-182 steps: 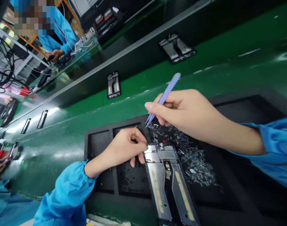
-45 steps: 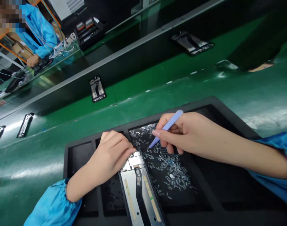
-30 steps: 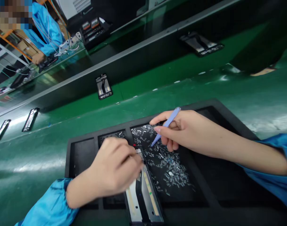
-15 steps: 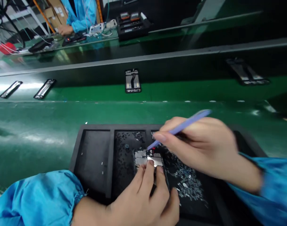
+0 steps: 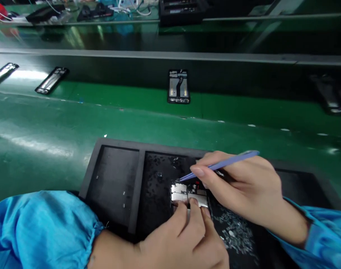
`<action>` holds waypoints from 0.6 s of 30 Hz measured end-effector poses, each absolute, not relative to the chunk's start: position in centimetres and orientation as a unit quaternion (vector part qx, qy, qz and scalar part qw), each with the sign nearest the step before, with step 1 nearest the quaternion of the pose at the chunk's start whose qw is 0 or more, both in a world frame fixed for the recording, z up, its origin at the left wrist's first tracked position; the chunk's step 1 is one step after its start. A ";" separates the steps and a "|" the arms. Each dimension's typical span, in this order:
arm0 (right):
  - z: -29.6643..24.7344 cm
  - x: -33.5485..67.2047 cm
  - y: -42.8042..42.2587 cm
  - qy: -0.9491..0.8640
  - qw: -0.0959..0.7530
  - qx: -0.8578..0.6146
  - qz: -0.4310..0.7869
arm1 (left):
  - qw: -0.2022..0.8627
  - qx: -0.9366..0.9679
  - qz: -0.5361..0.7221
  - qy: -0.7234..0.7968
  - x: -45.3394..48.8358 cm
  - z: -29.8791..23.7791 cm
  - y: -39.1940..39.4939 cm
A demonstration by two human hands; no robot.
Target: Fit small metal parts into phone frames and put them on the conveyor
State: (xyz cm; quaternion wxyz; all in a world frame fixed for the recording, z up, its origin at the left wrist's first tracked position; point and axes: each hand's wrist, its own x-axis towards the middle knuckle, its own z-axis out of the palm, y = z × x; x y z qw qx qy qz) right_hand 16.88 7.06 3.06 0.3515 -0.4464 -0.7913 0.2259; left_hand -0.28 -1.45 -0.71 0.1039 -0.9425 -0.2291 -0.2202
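Observation:
An opened phone (image 5: 179, 191) with bare circuit board and silvery shield plates rests over the black compartment tray (image 5: 141, 183). My left hand (image 5: 187, 235) is closed around its lower part, fingertips pressing on the plates and hiding much of it. My right hand (image 5: 240, 183) pinches purple tweezers (image 5: 223, 163). Their tips are at the phone's top edge, touching or just above it; I cannot tell whether they grip anything. Tiny dark pieces lie in the compartment left of the phone. Many small silvery parts (image 5: 237, 231) are heaped to its right.
Beyond the tray, a phone frame (image 5: 178, 86) lies on the green bench (image 5: 125, 119). Others sit left (image 5: 52, 80), far left (image 5: 3, 74) and far right (image 5: 334, 93). A long raised ledge (image 5: 131, 55) runs behind them, with cables and a black box (image 5: 181, 13) past it.
The view has tipped downward, and the co-worker has left the frame. My left fingers have shifted lower on the phone, baring more of its plates. The tweezers stay by its top edge.

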 end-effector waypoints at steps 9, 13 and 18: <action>3.9 17.3 7.0 -0.862 0.307 -0.361 0.180 | 0.098 -0.941 -0.225 -0.231 -0.3 -1.0 -1.4; 4.3 17.7 6.5 -0.890 0.302 -0.303 0.159 | 0.085 -0.942 -0.236 -0.224 -0.3 -1.3 -1.5; 4.2 18.0 6.3 -0.883 0.304 -0.330 0.142 | 0.079 -0.942 -0.239 -0.223 -0.2 -1.5 -1.6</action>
